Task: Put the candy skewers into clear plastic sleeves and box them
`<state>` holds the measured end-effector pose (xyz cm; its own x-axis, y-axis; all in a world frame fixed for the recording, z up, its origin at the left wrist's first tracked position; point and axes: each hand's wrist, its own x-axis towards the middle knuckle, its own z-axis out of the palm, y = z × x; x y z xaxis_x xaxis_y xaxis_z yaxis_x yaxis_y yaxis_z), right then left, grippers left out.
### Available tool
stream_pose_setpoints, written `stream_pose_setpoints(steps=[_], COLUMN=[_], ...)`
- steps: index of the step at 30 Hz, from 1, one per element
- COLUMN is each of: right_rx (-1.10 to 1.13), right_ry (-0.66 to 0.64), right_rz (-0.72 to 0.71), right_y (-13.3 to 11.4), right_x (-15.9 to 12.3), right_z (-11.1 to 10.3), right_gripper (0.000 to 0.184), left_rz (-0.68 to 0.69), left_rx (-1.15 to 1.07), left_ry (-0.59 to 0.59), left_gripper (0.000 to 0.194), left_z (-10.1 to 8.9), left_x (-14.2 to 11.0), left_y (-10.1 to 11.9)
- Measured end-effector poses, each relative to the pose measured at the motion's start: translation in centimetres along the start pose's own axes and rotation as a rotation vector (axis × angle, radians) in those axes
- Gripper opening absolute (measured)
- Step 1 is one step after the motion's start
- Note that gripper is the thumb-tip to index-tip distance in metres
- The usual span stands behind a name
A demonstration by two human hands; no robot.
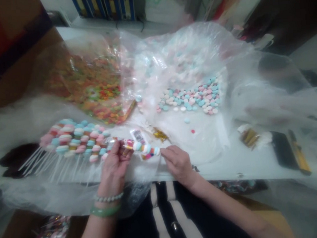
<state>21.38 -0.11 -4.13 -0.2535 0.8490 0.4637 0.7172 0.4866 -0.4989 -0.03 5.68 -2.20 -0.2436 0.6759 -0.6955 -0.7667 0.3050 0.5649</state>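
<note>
A skewer of pastel marshmallow candies lies level between my two hands, its left end inside a clear printed wrapper. My left hand, with a bead bracelet and a green bangle, is closed on the wrapper. At the other end, the fingers of my right hand pinch the skewer's stick, mostly hidden. Left of my left hand lies a pile of candy skewers with white sticks pointing toward me. Printed wrappers and some gold twist ties rest just beyond the held skewer.
Behind stand a large clear bag of orange and green gummies and a bag of pastel marshmallows. To the right are a bundle of gold ties, a dark flat object and a yellow-handled cutter. Wrapped skewers lie below left.
</note>
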Motion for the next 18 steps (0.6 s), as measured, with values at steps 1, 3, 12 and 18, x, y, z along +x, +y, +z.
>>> stream_pose_setpoints(steps=[1,3,12,18], right_rx=[0.050,0.143,0.385,0.179], right_ry=[-0.002,0.008,0.061,0.004], right_rz=[0.046,0.135,0.202,0.105], right_y=[0.07,0.15,-0.15,0.30], right_x=[0.00,0.05,0.64,0.41], right_z=[0.14,0.34,0.38,0.57], right_gripper=[0.029,0.026,0.019,0.024], left_rz=[-0.009,-0.034,-0.141,-0.201], left_rx=[-0.007,-0.040,-0.049,-0.066], left_ry=[0.018,0.066,0.059,0.014], left_gripper=[0.032,0.030,0.029,0.030], left_z=[-0.04,-0.02,0.15,-0.05], left_x=[-0.02,-0.15,-0.57,-0.45], left_y=[0.04,0.15,0.37,0.30])
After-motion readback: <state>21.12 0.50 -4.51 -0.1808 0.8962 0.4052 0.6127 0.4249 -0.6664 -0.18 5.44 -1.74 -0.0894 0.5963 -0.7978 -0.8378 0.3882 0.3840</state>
